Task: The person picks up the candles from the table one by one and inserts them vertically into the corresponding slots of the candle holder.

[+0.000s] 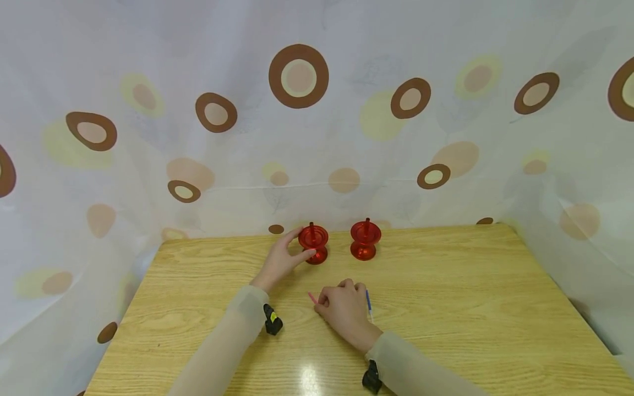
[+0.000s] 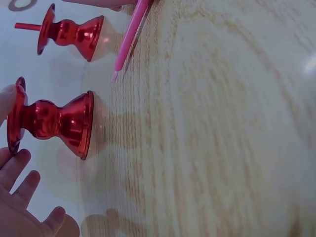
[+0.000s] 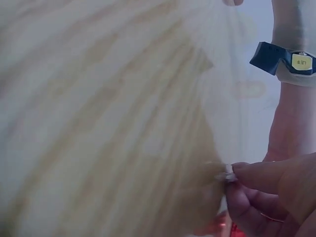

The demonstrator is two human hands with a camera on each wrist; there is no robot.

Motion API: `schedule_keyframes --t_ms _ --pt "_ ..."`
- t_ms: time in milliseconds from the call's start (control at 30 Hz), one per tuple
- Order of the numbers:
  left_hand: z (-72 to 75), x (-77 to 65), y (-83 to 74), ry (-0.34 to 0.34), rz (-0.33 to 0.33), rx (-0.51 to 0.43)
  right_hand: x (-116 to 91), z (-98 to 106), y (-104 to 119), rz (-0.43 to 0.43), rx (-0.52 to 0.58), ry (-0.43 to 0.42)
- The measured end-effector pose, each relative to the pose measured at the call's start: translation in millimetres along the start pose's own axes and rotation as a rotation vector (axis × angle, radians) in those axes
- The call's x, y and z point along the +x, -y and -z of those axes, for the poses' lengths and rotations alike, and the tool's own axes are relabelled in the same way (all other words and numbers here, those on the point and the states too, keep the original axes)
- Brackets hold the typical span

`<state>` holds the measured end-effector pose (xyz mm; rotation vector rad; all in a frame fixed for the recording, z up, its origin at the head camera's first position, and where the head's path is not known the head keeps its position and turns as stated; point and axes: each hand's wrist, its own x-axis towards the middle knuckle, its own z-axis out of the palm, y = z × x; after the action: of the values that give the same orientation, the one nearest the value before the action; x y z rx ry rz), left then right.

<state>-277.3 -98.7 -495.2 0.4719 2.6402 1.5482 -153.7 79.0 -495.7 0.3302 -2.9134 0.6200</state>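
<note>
My left hand point(image 1: 279, 261) holds a shiny red candle holder point(image 1: 318, 254) by its dish, thumb on one side of the rim and a fingertip on the other in the left wrist view. The holder stands upright at the back of the table. Low over the tabletop, my right hand point(image 1: 346, 313) pinches a thin pink candle point(image 2: 129, 42), its wick end pointing away from the fingers. A small whitish piece point(image 3: 228, 174) shows at the fingertips in the right wrist view. Beside the right hand lies a thin blue stick point(image 1: 369, 301) with a white end, partly hidden by the hand.
A second red candle holder point(image 1: 364, 251), with an upright stem in its dish, stands to the right of the first. The wooden table point(image 1: 470, 286) meets a patterned curtain point(image 1: 247, 143) along its back edge. Black wrist straps sit on both sleeves.
</note>
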Motion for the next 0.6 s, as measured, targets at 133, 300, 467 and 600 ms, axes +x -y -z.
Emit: schedule_keyframes --t_ms 133,300,467,600 --pt "0.9 0.5 0.0 -0.002 0.000 -0.004 4.2 4.0 3.3 0.020 -0.056 0.032" --pt "1.3 0.5 0.0 0.000 0.016 -0.006 8.3 7.7 8.5 0.013 -0.114 0.109" --pt "0.3 -0.5 0.0 0.001 0.025 -0.012 9.1 8.2 8.4 0.008 -0.108 0.131" --pt "0.4 -1.7 -0.8 -0.001 0.027 -0.017 10.0 7.9 4.3 0.003 -0.068 0.092"
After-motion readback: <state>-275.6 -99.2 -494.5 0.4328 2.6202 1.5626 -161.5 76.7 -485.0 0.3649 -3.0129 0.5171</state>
